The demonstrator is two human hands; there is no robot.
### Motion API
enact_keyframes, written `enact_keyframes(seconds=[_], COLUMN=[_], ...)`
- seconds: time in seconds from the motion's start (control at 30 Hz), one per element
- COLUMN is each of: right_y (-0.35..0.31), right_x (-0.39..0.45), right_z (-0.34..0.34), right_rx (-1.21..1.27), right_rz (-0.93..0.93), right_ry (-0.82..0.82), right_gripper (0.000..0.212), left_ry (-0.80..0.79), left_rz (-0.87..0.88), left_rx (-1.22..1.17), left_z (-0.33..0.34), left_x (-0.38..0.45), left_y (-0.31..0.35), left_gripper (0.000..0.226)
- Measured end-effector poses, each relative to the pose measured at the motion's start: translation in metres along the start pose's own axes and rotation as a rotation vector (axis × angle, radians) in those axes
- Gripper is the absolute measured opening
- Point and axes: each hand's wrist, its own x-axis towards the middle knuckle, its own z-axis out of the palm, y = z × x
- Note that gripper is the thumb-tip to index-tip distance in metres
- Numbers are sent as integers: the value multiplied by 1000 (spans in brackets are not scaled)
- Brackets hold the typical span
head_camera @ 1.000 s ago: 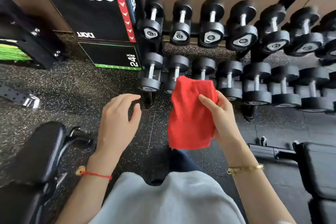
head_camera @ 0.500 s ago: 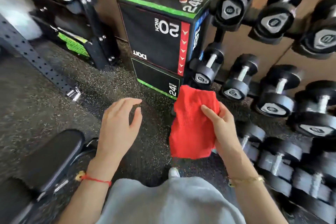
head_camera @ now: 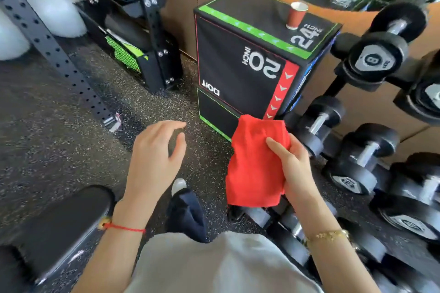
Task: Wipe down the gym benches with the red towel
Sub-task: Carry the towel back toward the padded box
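The right hand (head_camera: pixel 294 169) pinches the red towel (head_camera: pixel 256 162) in mid-air, its grip closed on the cloth; the left hand (head_camera: pixel 154 159) is spread, empty. Best next move — bunch the towel flat into the palm, then press it onto the black bench (head_camera: pixel 59 223) at lower left.

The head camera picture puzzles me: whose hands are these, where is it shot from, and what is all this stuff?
No machine here: a person wears a camera on the head, looking down at their own hands. The right hand holds a red towel. The left hand is open, holding nothing. At lower left is a black padded bench, not yet touched by the towel. Ahead stands a black jump box with a red paper cup on top. On the right, dumbbells sit on a rack.
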Motion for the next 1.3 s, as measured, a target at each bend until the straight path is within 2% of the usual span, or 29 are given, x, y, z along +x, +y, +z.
enact_keyframes(seconds=[0.3,0.5,0.73,0.93,1.3], right_y=[-48,-69,-86,-112,-164], right_x=[144,221,313,432,646], right_z=[158,241,272,283,299], right_rx=[18,77,122,108,-21], right_rz=[-39,-82,-62,-103,-151], right_ry=[8,78,180,262,287], right_gripper=[25,21,21,14,16], left_ry=[-8,-41,-89,-90,-128], left_rz=[76,165,258,326,401], left_rx=[63,65,-16,-56,-105], left_z=[-25,-30,3,56,135], left_x=[193,297,410,525,712], left_y=[-111,-172,-198,-195,-185], left_gripper=[26,23,23,23,23])
